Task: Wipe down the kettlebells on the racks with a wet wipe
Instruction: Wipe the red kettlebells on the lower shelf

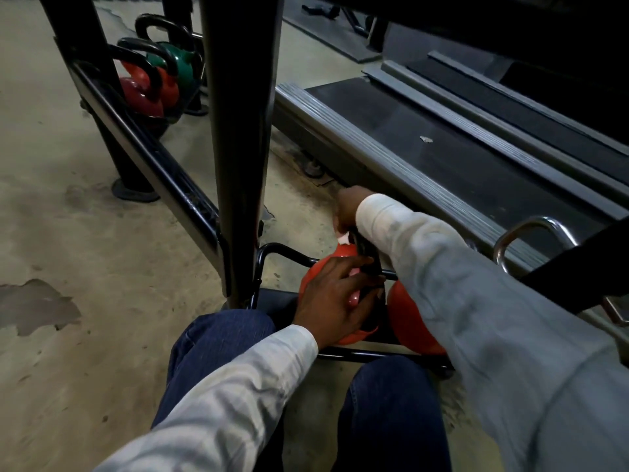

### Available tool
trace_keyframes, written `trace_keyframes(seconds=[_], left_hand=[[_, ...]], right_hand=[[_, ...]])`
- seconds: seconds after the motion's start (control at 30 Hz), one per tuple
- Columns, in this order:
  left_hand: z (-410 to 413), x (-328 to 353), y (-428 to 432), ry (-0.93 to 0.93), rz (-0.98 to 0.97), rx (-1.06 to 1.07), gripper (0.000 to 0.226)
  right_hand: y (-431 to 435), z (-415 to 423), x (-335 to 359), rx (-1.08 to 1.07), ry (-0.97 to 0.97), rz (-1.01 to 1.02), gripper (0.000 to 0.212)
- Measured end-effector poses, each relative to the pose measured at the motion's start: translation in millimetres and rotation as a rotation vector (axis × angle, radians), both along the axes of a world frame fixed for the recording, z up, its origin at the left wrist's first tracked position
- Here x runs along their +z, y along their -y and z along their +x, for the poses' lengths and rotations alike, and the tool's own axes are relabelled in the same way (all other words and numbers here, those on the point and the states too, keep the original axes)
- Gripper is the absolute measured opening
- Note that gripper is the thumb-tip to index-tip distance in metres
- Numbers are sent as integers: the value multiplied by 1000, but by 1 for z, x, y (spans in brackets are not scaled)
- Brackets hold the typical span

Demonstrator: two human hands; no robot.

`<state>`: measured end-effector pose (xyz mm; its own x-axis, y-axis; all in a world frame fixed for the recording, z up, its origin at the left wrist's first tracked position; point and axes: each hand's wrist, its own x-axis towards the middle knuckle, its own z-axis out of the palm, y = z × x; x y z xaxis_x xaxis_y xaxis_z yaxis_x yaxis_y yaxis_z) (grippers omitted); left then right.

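Our left hand (pixel 337 298) on the low rack (pixel 357 354), fingers curled round the red kettlebell (pixel 315 272) handle, our right hand (pixel 347 207) fingers pinching a white wet wipe (pixel 343 238) against its top

Kettlebell (pixel 309 277) orange-red; far kettlebells (pixel 143 97) maroon, orange, green. Rack (pixel 238 131) black. Wipe (pixel 343 238) white. Sleeves (pixel 238 386) pale grey, jeans (pixel 218 338) dark blue.

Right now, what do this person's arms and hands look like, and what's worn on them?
Both arms wear long, pale grey-white shirt sleeves, creased, with plain cuffs: left sleeve and right sleeve. The left hand and right hand are bare: no gloves, no watch or ring showing.
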<state>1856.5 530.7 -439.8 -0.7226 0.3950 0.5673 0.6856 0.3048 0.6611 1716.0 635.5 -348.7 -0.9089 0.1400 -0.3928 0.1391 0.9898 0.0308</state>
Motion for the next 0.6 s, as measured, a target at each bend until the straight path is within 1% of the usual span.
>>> trace_keyframes(seconds=[0.03,0.1,0.13,0.2,0.27,0.33,0.37,0.4,0.43,0.5,0.53,0.6], left_hand=[[0,0,0,5,0,-3,20],[1,1,0,9,12,-13,19],[1,1,0,11,19,-17,18],[1,2,-1,21,35,-18,16],[0,1,-1,24,43,-13,15],[0,1,-2,26,46,-7,14],[1,0,-2,28,46,-6,14],[2,0,-2,31,44,-6,15],[3,0,-2,34,37,-3,17],[5,-1,-2,39,10,0,22],[6,-1,-2,38,-5,-1,24],[8,1,0,29,-20,-14,25]], right_hand=[[-10,-3,0,-42,-23,-27,36],[-32,-1,3,-175,-31,-162,32],[-44,4,1,-270,-37,-295,26],[-60,20,-6,-542,-96,-666,13],[-67,44,-15,-741,-205,-976,16],[-68,71,-21,-812,-274,-1223,15],[-66,86,-22,-806,-304,-1298,15],[-64,99,-23,-771,-353,-1313,15],[-62,107,-24,-703,-426,-1251,13],[-58,106,-24,-499,-574,-975,8],[-53,96,-21,-399,-605,-818,7],[-39,66,-16,-264,-541,-543,9]])
